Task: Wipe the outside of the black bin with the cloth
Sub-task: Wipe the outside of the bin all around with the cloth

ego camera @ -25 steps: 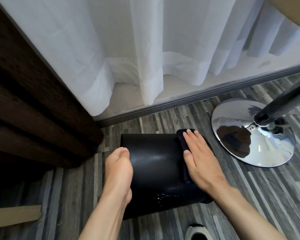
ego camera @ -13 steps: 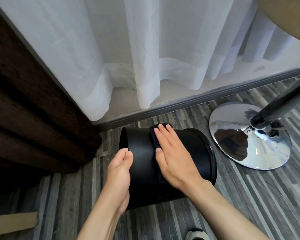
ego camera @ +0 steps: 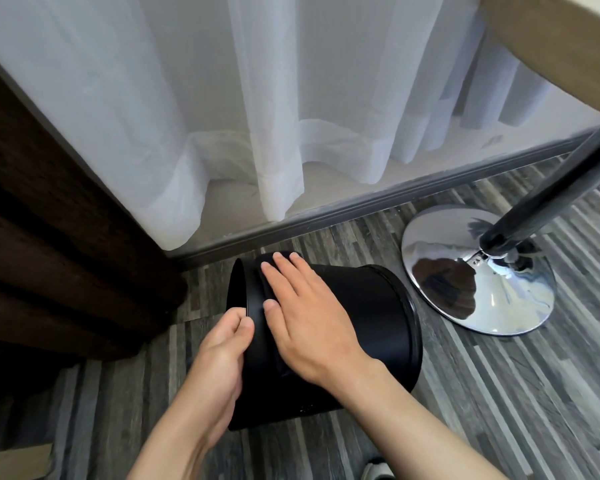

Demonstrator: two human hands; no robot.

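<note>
The black bin point(ego camera: 371, 317) lies on its side on the striped wood floor, its open mouth facing left. My left hand point(ego camera: 219, 358) grips the rim at the mouth, thumb on the outer edge. My right hand point(ego camera: 302, 313) lies flat on the upper wall near the rim, fingers spread, pressing a dark cloth point(ego camera: 267, 271) against the bin. Most of the cloth is hidden under the palm; only its edge shows past the fingertips and along the thumb side.
A chrome disc base point(ego camera: 478, 268) with a dark pole point(ego camera: 551, 199) stands just right of the bin. White curtains point(ego camera: 257, 116) hang behind, above a grey skirting. Dark wooden furniture point(ego camera: 49, 254) fills the left. A slipper toe point(ego camera: 378, 471) shows at the bottom edge.
My right hand has slid the cloth leftward along the bin wall, from near the base end to the rim. The left hand shifted from the side wall to gripping the rim.
</note>
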